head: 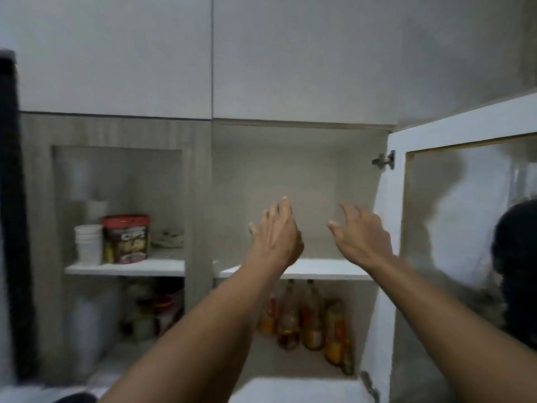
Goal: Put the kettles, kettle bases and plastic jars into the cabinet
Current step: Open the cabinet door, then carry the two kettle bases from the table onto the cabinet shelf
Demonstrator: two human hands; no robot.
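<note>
**Two empty hands raised before the open cabinet**

Nearest the camera, two bare forearms rise from the lower edge of the view. The left hand [276, 234] and the right hand [360, 231] are held up side by side, apart from each other, fingers spread and loosely curled, gripping nothing. No kettle, kettle base or plastic jar of the task can be made out in either hand or near them.

Just beyond the hands lies the white upper shelf [328, 270] of the cabinet [290, 170]; the part of it behind the hands is bare. Below the hands, on the lower level, stands a group of bottles [308, 318] with orange and red contents; their labels are too blurred to read. To the right of the right hand the cabinet door [453, 216] stands open, white-framed with a glass pane, a metal hinge [384, 160] at its upper inner edge. The pane carries dim reflections.

To the left of the left hand, behind a closed glass-fronted door, a shelf holds a tub with a red lid [126, 238]; its label shows large pale lettering that cannot be read with certainty. Beside it, further left, is a stack of white cups [88, 239]. Blurred containers sit on the level below. Above everything run plain white upper cabinet fronts [116, 53].
</note>
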